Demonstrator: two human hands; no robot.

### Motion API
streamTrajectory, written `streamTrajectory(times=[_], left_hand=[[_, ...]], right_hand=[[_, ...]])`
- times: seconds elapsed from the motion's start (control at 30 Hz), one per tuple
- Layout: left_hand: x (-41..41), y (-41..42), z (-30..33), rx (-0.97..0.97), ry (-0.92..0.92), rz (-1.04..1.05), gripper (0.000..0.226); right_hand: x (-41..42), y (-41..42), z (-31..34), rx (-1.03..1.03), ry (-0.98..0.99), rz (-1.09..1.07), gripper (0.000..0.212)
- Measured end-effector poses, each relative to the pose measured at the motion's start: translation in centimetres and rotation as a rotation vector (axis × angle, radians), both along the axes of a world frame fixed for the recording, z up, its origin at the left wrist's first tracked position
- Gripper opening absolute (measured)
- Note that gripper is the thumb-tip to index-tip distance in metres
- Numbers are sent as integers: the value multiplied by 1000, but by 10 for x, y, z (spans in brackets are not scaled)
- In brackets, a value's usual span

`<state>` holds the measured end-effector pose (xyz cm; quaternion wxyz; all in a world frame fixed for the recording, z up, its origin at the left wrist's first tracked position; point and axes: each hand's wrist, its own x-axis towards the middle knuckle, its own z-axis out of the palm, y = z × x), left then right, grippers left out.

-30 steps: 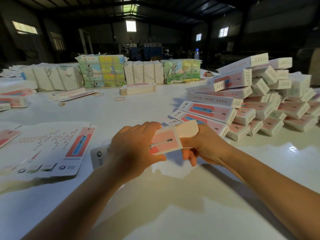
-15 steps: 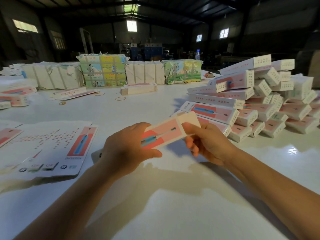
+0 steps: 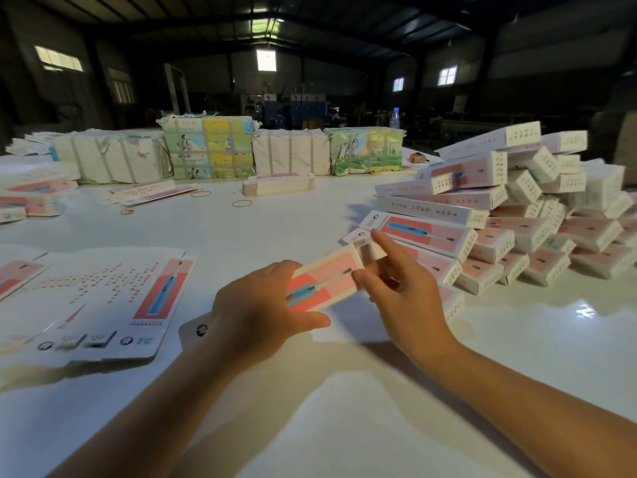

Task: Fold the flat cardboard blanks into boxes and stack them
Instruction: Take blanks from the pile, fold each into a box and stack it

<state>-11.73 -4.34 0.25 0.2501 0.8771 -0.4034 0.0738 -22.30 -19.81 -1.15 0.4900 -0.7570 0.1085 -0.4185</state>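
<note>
Right now, from the head camera, I see my left hand [image 3: 262, 298] wrapped around the near end of a half-formed pink box [image 3: 324, 281], thumb underneath and fingers over its top edge. My right hand [image 3: 403, 291] works the far end: thumb against the box's printed face, forefinger stretched up over the open end flap [image 3: 370, 251], the other fingers curled behind. The box sits tilted above the white table [image 3: 344, 426], at the middle of the view.

At two to three o'clock, just beyond my right hand, rises the heap of finished boxes [image 3: 499, 208], loosely stacked, its nearest boxes almost touching my knuckles and crowding that side. At nine o'clock lies a flat blank [image 3: 103, 305], printed side up, with another blank's corner [image 3: 198, 327] poking out from under my left wrist. At twelve o'clock a short pile of folded blanks [image 3: 279, 182] sits before strapped bundles [image 3: 206, 148], with rubber bands [image 3: 241, 203] scattered nearby. A water bottle [image 3: 395, 118] stands behind the bundles at one o'clock.
</note>
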Motion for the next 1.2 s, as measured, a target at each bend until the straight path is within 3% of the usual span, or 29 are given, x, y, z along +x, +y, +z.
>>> streamTrajectory(times=[0.1, 0.23, 0.4, 0.67, 0.77, 0.83, 0.9, 0.97, 1.03, 1.1, 1.2], left_hand=[[-4, -4, -2, 46, -20, -1, 59], [-6, -5, -2, 34, -25, 9, 52], [-8, -7, -6, 35, -90, 58, 56], [-12, -12, -8, 47, -147, 87, 61], [-14, -11, -5, -6, -101, 89, 53], [-15, -11, -4, -69, -55, 91, 46], [-17, -11, -4, -91, -43, 89, 45], [-19, -11, -4, -79, -46, 68, 47], [-20, -11, -5, -72, -51, 42, 52], [-21, -11, -6, -78, -50, 31, 55], [-23, -12, -6, -81, -79, 33, 57]], right_hand=[[2, -1, -1, -47, 92, 9, 59], [1, 1, 2, 17, 15, -21, 30], [2, 3, 4, 110, -35, 14, 21], [2, 5, 7, 205, -56, 69, 30], [1, 2, 12, 104, -61, 23, 26], [2, -3, 14, 37, -25, -105, 42], [4, -9, 12, 268, 16, -11, 64], [5, -9, 11, 640, 9, 297, 49], [6, -9, 12, 781, -33, 414, 33], [5, -7, 12, 643, -74, 315, 25], [-2, -5, 9, -133, 68, -21, 8]])
